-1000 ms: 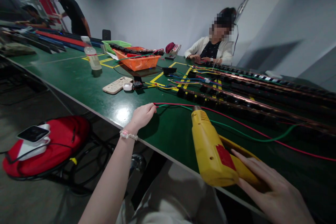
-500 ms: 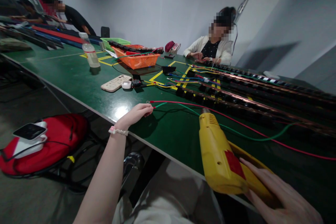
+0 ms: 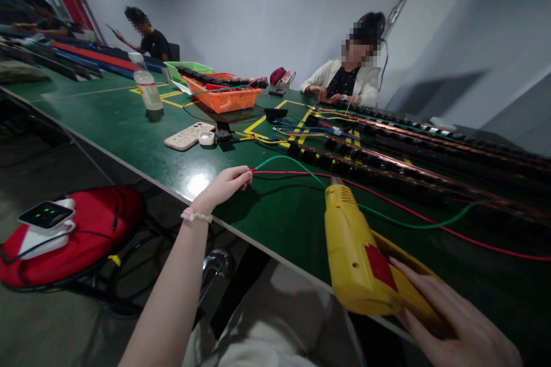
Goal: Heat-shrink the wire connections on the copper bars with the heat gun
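My left hand (image 3: 232, 179) is closed in a pinch on the ends of a red wire (image 3: 383, 199) and a green wire (image 3: 282, 159), just above the green table (image 3: 284, 221). Its fingers cover the wire tips. My right hand (image 3: 460, 321) is wrapped round the handle of a yellow heat gun (image 3: 350, 246) at the table's front edge. The heat gun's metal nozzle points away from me, close to both wires. Behind the wires lie long black bars with copper strips (image 3: 387, 163).
A phone (image 3: 189, 136), a small white case (image 3: 206, 138), a bottle (image 3: 147, 86) and an orange basket (image 3: 235, 101) stand on the table. A person in a white jacket (image 3: 365, 83) sits across. At left is a red stool (image 3: 107, 223) carrying a device with a screen.
My left hand has gathered in the red wire's end beside the green one; the green wire now arches higher. The heat gun has barely shifted. A person at the back left now sits upright.
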Action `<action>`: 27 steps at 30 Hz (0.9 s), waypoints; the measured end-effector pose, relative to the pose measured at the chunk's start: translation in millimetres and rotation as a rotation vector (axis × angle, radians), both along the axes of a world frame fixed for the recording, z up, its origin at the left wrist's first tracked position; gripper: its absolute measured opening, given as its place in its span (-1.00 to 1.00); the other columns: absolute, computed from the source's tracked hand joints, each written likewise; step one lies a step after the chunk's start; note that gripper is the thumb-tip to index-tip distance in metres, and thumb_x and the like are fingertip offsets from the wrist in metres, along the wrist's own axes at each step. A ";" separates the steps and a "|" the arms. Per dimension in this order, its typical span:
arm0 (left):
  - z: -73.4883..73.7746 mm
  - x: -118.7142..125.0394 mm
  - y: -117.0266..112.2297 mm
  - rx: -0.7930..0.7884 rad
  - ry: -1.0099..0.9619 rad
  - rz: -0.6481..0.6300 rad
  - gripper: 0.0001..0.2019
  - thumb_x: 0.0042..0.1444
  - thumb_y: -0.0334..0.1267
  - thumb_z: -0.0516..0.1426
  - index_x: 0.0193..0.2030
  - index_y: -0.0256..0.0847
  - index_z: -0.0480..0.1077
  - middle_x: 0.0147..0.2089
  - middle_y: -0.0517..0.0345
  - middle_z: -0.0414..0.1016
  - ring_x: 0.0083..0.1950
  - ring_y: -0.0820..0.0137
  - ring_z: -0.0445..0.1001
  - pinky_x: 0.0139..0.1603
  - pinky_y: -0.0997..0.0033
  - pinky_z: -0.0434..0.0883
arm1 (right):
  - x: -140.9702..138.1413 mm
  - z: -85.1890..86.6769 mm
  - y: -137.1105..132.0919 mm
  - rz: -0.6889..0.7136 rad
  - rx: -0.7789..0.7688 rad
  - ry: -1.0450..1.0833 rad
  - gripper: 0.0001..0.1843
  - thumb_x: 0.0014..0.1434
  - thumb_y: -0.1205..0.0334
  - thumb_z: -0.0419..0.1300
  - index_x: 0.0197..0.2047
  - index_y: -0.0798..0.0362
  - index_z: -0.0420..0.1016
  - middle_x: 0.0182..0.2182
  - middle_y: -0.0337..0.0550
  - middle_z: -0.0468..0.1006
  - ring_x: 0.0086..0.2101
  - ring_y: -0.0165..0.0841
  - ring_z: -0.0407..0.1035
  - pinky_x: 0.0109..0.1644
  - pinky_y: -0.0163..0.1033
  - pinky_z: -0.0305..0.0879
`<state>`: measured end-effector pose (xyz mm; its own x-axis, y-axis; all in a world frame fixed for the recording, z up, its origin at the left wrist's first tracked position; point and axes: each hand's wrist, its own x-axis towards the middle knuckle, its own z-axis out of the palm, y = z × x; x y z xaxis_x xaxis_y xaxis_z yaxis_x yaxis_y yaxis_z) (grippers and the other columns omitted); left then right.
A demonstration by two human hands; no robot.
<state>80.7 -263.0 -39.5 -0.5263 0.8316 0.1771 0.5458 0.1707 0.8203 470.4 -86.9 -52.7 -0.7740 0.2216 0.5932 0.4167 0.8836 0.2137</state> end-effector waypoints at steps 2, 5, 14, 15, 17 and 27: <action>-1.2 3.9 6.0 -0.043 0.153 0.087 -0.66 0.22 -0.06 -0.10 -0.36 -0.21 0.35 -0.45 0.20 0.39 -0.41 0.46 0.32 -0.37 0.51 0.21 | -3.0 1.1 -4.2 -0.004 -0.025 0.001 -0.45 0.21 0.03 -0.01 0.24 -0.04 0.21 -0.14 -0.15 0.53 -0.23 -0.22 0.48 -0.21 -0.13 0.37; -2.7 10.4 12.2 -0.136 0.347 0.248 -0.65 0.26 -0.09 -0.14 -0.28 -0.18 0.40 -0.36 0.12 0.48 -0.33 0.38 0.40 -0.33 0.46 0.21 | -10.9 4.0 -12.7 -0.006 -0.047 0.001 -0.45 0.21 0.02 0.00 0.25 -0.04 0.20 -0.14 -0.15 0.53 -0.24 -0.24 0.47 -0.20 -0.15 0.34; -8.5 7.2 11.1 -0.173 0.511 0.371 -0.63 0.28 -0.17 -0.13 -0.26 -0.21 0.48 -0.22 0.01 0.49 -0.19 0.33 0.45 -0.17 0.42 0.31 | -43.3 4.9 -42.7 0.028 -0.038 0.033 -0.50 0.22 0.05 0.04 0.20 0.00 0.25 -0.22 -0.15 0.53 -0.26 -0.26 0.43 -0.17 -0.18 0.26; -9.5 5.4 10.9 -0.150 0.501 0.359 -0.64 0.28 -0.18 -0.12 -0.25 -0.21 0.49 -0.23 0.01 0.50 -0.20 0.33 0.45 -0.16 0.42 0.32 | -45.8 4.6 -46.3 0.029 -0.041 0.034 -0.50 0.22 0.04 0.04 0.20 0.01 0.26 -0.23 -0.14 0.53 -0.25 -0.25 0.42 -0.16 -0.17 0.25; -11.5 2.4 10.7 -0.087 0.455 0.346 -0.69 0.26 -0.20 -0.07 -0.22 -0.21 0.49 -0.22 0.03 0.52 -0.19 0.34 0.46 -0.15 0.42 0.33 | -50.5 4.2 -53.3 0.027 -0.065 0.032 -0.50 0.23 0.03 0.01 0.19 0.01 0.27 -0.22 -0.13 0.53 -0.25 -0.25 0.41 -0.15 -0.16 0.24; -13.5 1.6 13.2 0.032 0.280 0.303 -0.84 0.16 -0.29 0.05 -0.15 -0.20 0.40 -0.24 0.07 0.54 -0.23 0.39 0.48 -0.20 0.45 0.37 | -85.2 6.0 -72.2 0.116 -0.233 0.049 -0.52 0.21 0.06 0.06 0.17 0.00 0.30 -0.22 -0.14 0.53 -0.26 -0.30 0.40 -0.18 -0.20 0.24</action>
